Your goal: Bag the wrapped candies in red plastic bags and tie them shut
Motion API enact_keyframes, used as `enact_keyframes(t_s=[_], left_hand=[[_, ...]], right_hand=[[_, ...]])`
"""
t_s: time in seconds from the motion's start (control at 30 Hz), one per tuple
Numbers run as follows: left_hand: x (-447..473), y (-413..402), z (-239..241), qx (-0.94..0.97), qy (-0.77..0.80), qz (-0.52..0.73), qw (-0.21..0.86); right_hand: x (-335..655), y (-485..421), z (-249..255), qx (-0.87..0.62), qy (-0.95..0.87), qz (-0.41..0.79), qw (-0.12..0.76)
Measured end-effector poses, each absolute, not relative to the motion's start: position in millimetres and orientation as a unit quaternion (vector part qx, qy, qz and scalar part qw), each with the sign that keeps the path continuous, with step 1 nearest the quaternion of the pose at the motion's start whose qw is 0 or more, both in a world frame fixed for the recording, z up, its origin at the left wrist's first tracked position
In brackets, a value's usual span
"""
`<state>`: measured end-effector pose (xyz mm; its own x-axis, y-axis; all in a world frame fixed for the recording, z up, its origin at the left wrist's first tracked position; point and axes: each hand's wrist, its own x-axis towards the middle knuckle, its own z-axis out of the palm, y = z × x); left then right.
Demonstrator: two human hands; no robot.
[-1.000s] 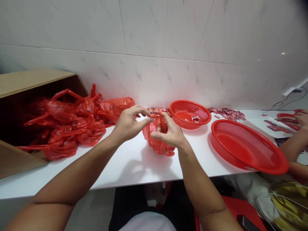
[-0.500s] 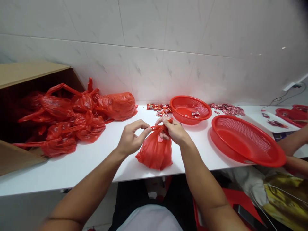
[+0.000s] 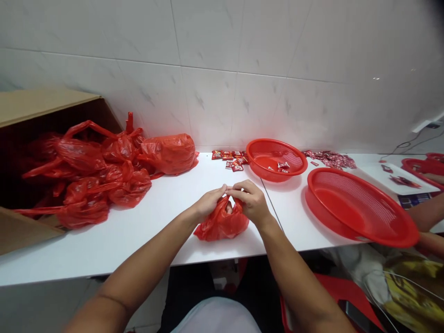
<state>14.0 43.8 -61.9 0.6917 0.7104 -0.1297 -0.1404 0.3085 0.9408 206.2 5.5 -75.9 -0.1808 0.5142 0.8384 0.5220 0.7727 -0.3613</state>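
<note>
A red plastic bag sits on the white table near its front edge, in the middle of the head view. My left hand grips the bag's top from the left, fingers closed on the plastic. From the right, my right hand pinches the bag's top as well. The fingertips of both hands meet above the bag, and a small gap shows beneath them. What the bag contains is hidden.
On the left, several filled red bags spill from a cardboard box. Wrapped packets lie by a small red basket. A larger red basket overhangs the front edge. A co-worker's arm is at the far right.
My hands have come together over the bag, fingertips now touching. The bag's upright gathered top has been pulled lower, and the bag looks flatter.
</note>
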Motion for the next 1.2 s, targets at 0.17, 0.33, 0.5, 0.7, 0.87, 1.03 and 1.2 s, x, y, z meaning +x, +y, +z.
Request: enact_keyframes(t_s=[0.17,0.33,0.5,0.7,0.87,1.03,1.2], left_hand=[[9.5,49.3,-64.3,0.497,0.231,0.261,0.794],[11.9,50.0,-67.4,0.510,0.265,0.221,0.788],[2.9,52.2,-62.2,0.664,0.327,0.305,0.600],[-51.1,55.2,-74.1,0.760,0.539,0.312,0.184],[-68.9,43.9,-98.3,0.732,0.553,0.317,0.241],[-53.2,32.6,-94.4,0.766,0.496,0.341,0.225],[-19.9,15.6,-98.2,0.827,0.454,0.225,0.244]], right_hand=[[201.0,-0.5,-89.7,-0.323,-0.780,-0.014,0.536],[201.1,-3.6,-86.1,-0.348,-0.795,0.018,0.497],[211.1,-11.8,-86.9,-0.401,-0.774,-0.011,0.491],[241.7,-45.2,-137.2,-0.474,-0.736,0.045,0.482],[239.0,-64.1,-157.0,-0.518,-0.670,0.200,0.494],[227.5,-53.8,-140.0,-0.499,-0.656,0.268,0.498],[212.8,-45.3,-137.2,-0.474,-0.657,0.318,0.492]])
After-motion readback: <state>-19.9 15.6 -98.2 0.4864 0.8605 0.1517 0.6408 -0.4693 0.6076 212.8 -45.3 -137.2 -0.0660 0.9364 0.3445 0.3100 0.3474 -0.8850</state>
